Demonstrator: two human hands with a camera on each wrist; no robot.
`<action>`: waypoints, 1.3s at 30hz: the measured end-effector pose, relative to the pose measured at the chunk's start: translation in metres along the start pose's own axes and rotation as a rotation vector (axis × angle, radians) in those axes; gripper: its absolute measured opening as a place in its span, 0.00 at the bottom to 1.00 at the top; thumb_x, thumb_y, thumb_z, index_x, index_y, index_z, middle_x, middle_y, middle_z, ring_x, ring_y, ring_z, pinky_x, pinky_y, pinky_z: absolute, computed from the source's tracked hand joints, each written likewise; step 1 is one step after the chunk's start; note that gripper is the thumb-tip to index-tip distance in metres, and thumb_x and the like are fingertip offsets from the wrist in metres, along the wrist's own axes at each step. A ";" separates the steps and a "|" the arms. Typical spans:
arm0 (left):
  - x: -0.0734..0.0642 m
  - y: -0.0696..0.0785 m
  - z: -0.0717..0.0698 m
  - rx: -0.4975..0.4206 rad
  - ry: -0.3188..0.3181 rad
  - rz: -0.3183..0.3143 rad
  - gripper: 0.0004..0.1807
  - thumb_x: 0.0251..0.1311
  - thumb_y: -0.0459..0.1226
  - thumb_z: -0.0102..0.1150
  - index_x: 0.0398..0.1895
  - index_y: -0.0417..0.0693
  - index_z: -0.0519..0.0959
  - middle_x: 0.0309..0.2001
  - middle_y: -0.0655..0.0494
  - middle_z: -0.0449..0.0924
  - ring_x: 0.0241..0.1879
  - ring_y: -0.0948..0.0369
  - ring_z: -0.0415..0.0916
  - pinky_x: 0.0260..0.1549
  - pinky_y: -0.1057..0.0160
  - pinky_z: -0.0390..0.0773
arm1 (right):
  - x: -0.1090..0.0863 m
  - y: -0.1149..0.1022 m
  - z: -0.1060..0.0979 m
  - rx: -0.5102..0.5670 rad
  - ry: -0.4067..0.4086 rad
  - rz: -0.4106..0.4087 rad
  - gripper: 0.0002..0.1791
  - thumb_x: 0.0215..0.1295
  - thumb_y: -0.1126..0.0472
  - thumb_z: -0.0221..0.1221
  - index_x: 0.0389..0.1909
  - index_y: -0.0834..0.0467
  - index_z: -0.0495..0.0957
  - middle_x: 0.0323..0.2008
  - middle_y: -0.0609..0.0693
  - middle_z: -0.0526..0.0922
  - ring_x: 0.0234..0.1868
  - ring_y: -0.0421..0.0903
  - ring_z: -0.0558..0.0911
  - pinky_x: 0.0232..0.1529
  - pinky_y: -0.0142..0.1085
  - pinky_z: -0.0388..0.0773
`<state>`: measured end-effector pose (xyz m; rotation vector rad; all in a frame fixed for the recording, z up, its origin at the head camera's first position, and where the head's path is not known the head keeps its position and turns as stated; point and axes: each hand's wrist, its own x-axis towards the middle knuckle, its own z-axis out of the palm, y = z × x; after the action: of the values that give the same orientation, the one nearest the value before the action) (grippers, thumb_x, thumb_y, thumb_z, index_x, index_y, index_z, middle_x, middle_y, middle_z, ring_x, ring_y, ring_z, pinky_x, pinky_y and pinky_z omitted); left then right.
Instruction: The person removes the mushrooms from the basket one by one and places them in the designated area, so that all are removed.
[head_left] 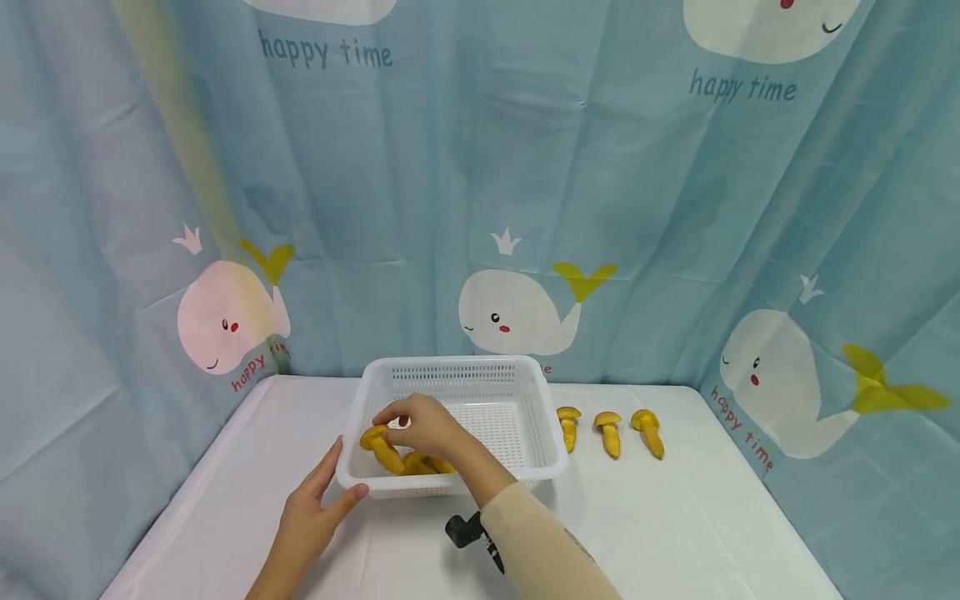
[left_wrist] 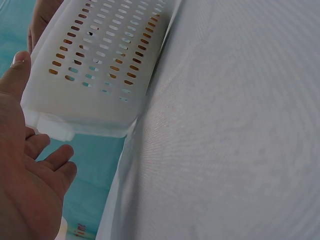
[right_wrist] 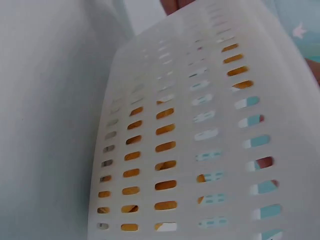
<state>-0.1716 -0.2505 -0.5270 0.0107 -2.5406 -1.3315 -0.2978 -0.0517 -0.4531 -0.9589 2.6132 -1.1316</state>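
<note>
A white plastic basket [head_left: 491, 486] with slotted walls stands on the table. My left hand [head_left: 305, 511] touches its near left corner, thumb at the front rim and fingers along the left side; in the left wrist view the left hand [left_wrist: 32, 165] has several fingers loosely bent beside the basket wall [left_wrist: 85, 97]. Inside the basket's left part, my right hand [head_left: 427, 425] pinches a yellow mushroom [head_left: 384, 450] near its cap. More yellow mushrooms [head_left: 418, 463] lie beside it, partly hidden by the right forearm. Through the slots of the basket [right_wrist: 185, 145], yellow shows in the right wrist view.
Three yellow mushrooms lie in a row on the white table right of the basket: one [head_left: 569, 427] against its side, one [head_left: 608, 433] in the middle, one [head_left: 648, 432] outermost. A blue curtain [head_left: 420, 208] with whales hangs behind. A black device [head_left: 465, 530] sits at the right wrist.
</note>
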 end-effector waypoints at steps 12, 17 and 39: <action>0.000 -0.002 0.001 -0.002 0.000 -0.010 0.49 0.61 0.56 0.69 0.82 0.70 0.54 0.79 0.46 0.57 0.77 0.40 0.57 0.66 0.34 0.67 | -0.020 -0.008 -0.019 0.101 0.128 -0.049 0.11 0.67 0.56 0.67 0.48 0.41 0.89 0.41 0.31 0.85 0.40 0.37 0.76 0.36 0.29 0.78; 0.001 -0.001 0.000 -0.009 -0.001 -0.018 0.49 0.60 0.57 0.69 0.82 0.68 0.54 0.79 0.47 0.56 0.77 0.40 0.56 0.67 0.34 0.67 | -0.029 -0.010 -0.027 0.117 0.176 -0.037 0.11 0.68 0.56 0.66 0.48 0.39 0.88 0.41 0.31 0.84 0.42 0.38 0.77 0.38 0.30 0.78; 0.001 -0.001 0.003 -0.017 0.011 -0.012 0.50 0.59 0.55 0.71 0.82 0.69 0.54 0.80 0.51 0.55 0.77 0.40 0.56 0.67 0.32 0.66 | -0.098 0.004 -0.059 0.146 0.320 -0.122 0.15 0.66 0.60 0.67 0.49 0.38 0.88 0.42 0.32 0.84 0.45 0.44 0.80 0.43 0.37 0.82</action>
<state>-0.1731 -0.2485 -0.5289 0.0302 -2.5238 -1.3540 -0.2437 0.0454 -0.4253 -0.9894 2.6884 -1.6028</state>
